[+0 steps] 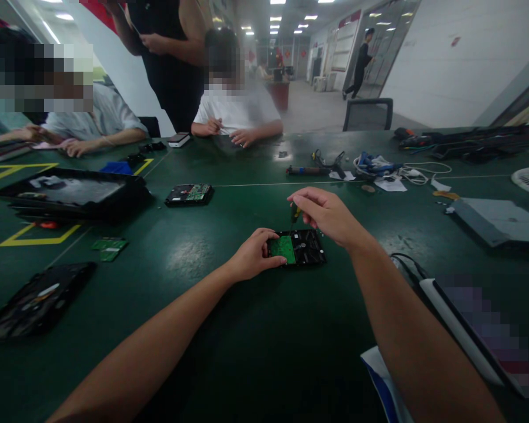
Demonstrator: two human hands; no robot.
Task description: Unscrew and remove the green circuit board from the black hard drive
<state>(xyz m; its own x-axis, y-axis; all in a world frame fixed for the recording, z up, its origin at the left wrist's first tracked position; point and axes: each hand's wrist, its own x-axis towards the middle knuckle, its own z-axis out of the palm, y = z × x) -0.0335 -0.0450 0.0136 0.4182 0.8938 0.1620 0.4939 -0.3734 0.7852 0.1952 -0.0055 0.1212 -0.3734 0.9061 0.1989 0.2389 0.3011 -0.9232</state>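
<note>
A black hard drive [307, 247] with a green circuit board [284, 248] on top lies on the dark green table [255, 329] in front of me. My left hand [253, 255] grips its left edge, fingers curled onto the board. My right hand [328, 214] hovers just above the drive's far edge, pinched shut on a small screwdriver [294, 212] with a yellow and black handle that points down at the drive.
Another hard drive [189, 194] and a black tray [70, 194] lie at the left. Loose green boards [109, 247] and a black device [37, 302] sit nearer. Tools and cables [370, 167] are at the far right. People sit across the table.
</note>
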